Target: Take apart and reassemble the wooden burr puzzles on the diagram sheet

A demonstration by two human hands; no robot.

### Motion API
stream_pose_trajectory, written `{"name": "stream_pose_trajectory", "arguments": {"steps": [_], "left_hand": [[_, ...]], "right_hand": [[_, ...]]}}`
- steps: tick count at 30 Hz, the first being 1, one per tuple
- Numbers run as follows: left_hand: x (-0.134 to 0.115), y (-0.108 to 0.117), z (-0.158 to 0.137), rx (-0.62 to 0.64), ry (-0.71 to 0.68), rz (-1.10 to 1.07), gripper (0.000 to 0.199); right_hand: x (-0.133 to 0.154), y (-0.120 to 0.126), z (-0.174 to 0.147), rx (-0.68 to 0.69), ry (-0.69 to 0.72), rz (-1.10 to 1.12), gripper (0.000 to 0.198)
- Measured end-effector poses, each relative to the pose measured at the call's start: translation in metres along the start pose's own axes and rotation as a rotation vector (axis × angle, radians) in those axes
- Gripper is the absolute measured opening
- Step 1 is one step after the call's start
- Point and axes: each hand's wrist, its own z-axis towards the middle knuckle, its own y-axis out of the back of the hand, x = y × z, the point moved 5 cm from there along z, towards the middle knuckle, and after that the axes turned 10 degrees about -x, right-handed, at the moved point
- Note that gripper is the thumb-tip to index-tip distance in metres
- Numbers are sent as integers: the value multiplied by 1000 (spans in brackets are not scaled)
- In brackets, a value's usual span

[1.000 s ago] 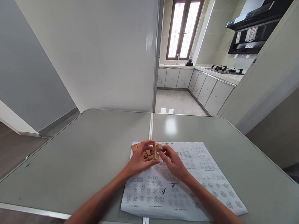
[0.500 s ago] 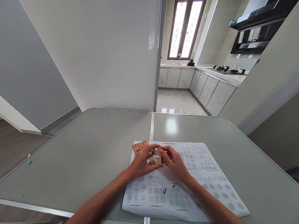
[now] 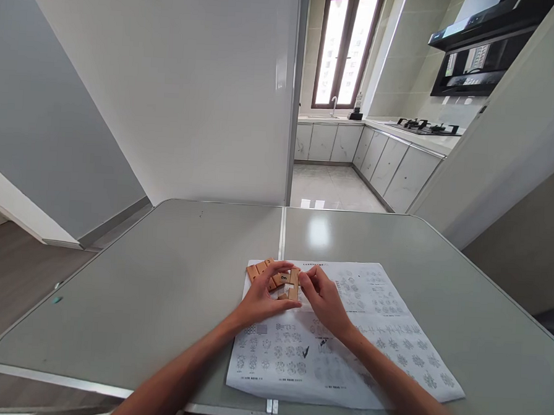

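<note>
My left hand [image 3: 267, 294] curves around notched wooden puzzle pieces, thumb below and fingers above. One of them, a pale upright wooden puzzle piece [image 3: 294, 285], spans between its thumb and fingertips. Against it, inside the grip, lies a wooden piece marked 3 [image 3: 284, 278], and a small wooden bit [image 3: 282, 296] shows near the thumb. My right hand [image 3: 321, 293] is closed in a pinch at the right edge of the upright piece; its fingers hide part of that contact. Behind my left hand, more numbered wooden pieces [image 3: 259, 269] lie side by side on the printed sheet [image 3: 348, 353].
The sheet, covered in small line diagrams, lies on a grey folding table [image 3: 128, 299] with a metal seam [image 3: 282, 232] down its middle. A small green bit [image 3: 57, 299] sits near the left edge. Beyond the table are a white wall and a kitchen doorway.
My right hand has drawn slightly right, uncovering more of the upright piece. The piece marked 3 shows more plainly. My left hand stays around the pieces.
</note>
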Motion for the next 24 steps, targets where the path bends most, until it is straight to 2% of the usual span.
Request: {"name": "stream_pose_trajectory", "arguments": {"steps": [5, 11, 14, 19, 24], "left_hand": [[4, 0, 1, 10, 35, -81, 68], [9, 3, 4, -14, 50, -121, 70], [10, 4, 5, -23, 34, -98, 74], [8, 2, 4, -20, 27, -71, 72], [6, 2, 4, -25, 18, -32, 72]], "right_hand": [[-7, -11, 0, 133, -175, 259, 48], [3, -8, 2, 252, -175, 313, 45], [4, -6, 3, 238, -132, 237, 45], [1, -3, 2, 110, -31, 92, 42], [-3, -5, 2, 130, -62, 76, 45]]}}
